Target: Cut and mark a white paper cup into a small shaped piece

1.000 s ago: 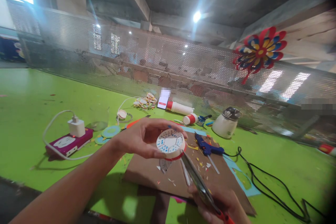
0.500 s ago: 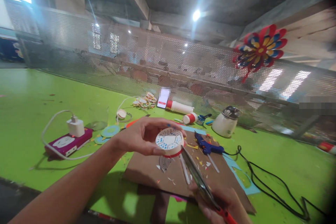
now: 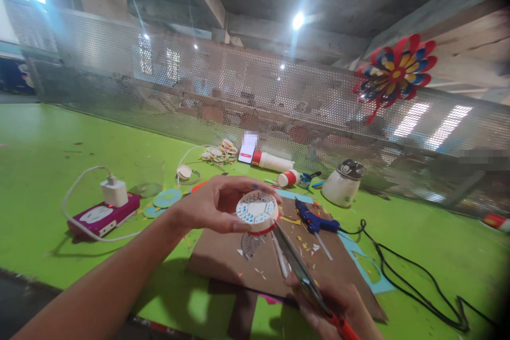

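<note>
My left hand (image 3: 223, 207) is closed round a short, round piece of paper cup (image 3: 257, 210) with a white wall, a red band and blue spots inside. My right hand (image 3: 330, 297) grips scissors (image 3: 305, 276) by their red handles. The scissor tips meet the cup piece's near right edge; whether they bite into it I cannot tell. Below lies a brown board (image 3: 223, 255) strewn with paper scraps, a clear protractor (image 3: 251, 246) and a pen-like white stick (image 3: 280, 255).
A blue glue gun (image 3: 316, 220) lies on the board's right, its black cord trailing right. A purple power strip (image 3: 105, 218) with a white charger is at left. Paper cups (image 3: 289, 178), a phone (image 3: 247, 149) and a white pot (image 3: 342, 186) stand or lie behind.
The cup piece has tipped slightly in my left hand, and its inside shows a little differently. The scissors stay at its edge with hardly any shift.
</note>
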`<state>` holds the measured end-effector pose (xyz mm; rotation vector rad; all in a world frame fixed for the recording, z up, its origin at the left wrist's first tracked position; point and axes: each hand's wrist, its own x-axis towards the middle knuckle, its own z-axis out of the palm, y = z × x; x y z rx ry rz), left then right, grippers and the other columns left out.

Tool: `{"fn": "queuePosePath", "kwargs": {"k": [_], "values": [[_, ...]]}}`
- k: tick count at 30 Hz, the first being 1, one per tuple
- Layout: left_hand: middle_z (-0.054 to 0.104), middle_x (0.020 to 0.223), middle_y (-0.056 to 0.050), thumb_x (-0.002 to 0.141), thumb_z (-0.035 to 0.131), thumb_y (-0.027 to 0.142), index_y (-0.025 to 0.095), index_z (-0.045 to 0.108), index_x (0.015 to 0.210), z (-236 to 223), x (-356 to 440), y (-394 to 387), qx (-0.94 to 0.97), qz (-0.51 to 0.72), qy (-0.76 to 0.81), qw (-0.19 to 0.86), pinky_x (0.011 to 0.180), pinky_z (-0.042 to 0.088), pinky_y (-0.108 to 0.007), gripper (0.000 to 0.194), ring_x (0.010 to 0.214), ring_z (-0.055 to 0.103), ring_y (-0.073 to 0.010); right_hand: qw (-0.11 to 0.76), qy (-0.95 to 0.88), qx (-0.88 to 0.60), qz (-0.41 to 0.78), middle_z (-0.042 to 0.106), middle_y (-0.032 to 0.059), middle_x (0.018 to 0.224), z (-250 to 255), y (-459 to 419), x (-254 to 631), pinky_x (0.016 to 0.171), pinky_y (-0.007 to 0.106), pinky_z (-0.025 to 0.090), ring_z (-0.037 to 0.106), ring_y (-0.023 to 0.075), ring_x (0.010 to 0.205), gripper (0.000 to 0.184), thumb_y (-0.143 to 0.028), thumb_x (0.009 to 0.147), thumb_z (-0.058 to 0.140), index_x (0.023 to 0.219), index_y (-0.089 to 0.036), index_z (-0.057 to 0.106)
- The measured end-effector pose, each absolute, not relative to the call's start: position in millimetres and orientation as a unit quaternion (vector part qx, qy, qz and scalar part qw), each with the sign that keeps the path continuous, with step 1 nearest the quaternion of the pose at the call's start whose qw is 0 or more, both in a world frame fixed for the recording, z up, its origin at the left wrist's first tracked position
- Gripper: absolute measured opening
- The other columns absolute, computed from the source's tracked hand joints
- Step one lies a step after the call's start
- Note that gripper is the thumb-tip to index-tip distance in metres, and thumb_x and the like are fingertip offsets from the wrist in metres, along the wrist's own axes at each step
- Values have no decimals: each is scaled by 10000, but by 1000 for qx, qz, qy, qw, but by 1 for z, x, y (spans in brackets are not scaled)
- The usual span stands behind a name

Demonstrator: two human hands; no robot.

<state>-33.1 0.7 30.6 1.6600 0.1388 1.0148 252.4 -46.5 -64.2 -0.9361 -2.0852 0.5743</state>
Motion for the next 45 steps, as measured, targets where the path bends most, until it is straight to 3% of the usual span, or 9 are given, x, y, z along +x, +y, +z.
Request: {"fn": "queuePosePath", "kwargs": {"k": [13, 20, 24, 32, 40, 45], "values": [[683, 1133, -194, 702, 760, 162, 111, 642, 1192, 31, -29, 0, 704, 436, 59, 557, 868, 528, -344, 506, 1005, 664, -247, 396, -812, -386, 188, 633, -18, 553, -74, -44, 255, 422, 169, 427, 533, 104, 422, 246, -217, 718, 650, 927, -221, 781], [687, 1129, -189, 705, 765, 161, 113, 650, 1185, 31, -29, -1, 701, 444, 60, 555, 885, 523, -338, 496, 1020, 660, -248, 411, -816, -389, 120, 587, -26, 486, -78, -42, 254, 398, 176, 425, 463, 95, 359, 228, -241, 741, 642, 924, -224, 776], [686, 1132, -193, 707, 768, 171, 110, 647, 1187, 31, -29, -1, 703, 444, 65, 551, 897, 520, -354, 499, 1031, 659, -255, 414, -812, -393, 124, 626, -21, 547, -76, -44, 251, 414, 167, 427, 461, 80, 371, 229, -218, 731, 630, 917, -212, 764], [690, 1122, -192, 711, 765, 159, 107, 648, 1182, 31, -28, -1, 707, 447, 63, 544, 898, 521, -350, 487, 1019, 664, -243, 408, -820, -384, 114, 570, -41, 483, -73, -44, 253, 435, 178, 433, 458, 88, 368, 238, -192, 712, 620, 886, -220, 781], [689, 1120, -183, 713, 765, 153, 113, 657, 1158, 31, -29, 0, 708, 449, 76, 539, 929, 503, -376, 460, 1031, 657, -249, 414, -821, -380, 101, 601, -23, 516, -69, -46, 249, 379, 172, 372, 460, 93, 382, 225, -197, 725, 585, 838, -205, 780], [693, 1117, -176, 721, 764, 193, 117, 657, 1170, 31, -27, 0, 712, 444, 72, 540, 915, 508, -356, 468, 1021, 658, -239, 417, -811, -386, 139, 544, -39, 489, -68, -48, 246, 397, 174, 380, 456, 94, 395, 203, -218, 731, 575, 796, -210, 768]]}}
